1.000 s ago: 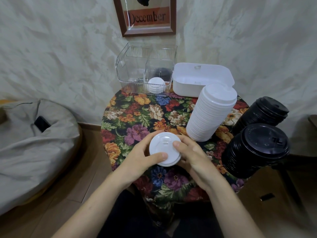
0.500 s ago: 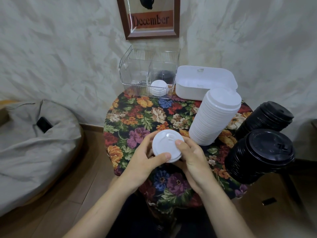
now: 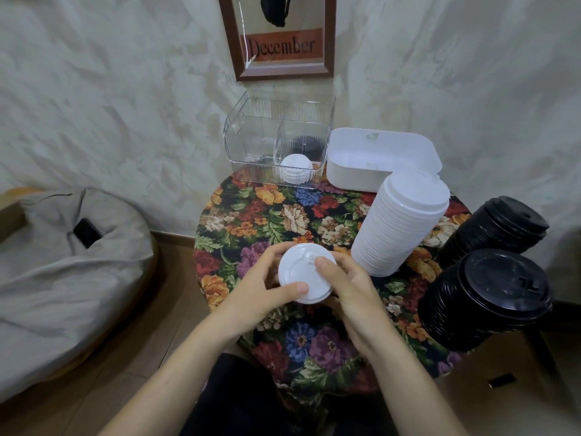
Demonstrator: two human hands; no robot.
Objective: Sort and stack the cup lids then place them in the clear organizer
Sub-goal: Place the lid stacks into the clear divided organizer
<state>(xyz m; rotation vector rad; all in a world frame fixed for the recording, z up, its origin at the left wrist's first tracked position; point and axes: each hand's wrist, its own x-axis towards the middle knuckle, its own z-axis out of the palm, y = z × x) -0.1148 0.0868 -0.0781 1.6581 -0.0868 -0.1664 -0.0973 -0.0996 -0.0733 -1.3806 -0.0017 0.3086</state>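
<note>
Hands [image 3: 251,298] [image 3: 353,297] around round white lid [image 3: 300,273]

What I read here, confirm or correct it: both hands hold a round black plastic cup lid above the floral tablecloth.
Wrong in colour: the round plastic cup lid held by the left hand and right hand above the floral tablecloth is white, not black, as the head view shows.
</note>
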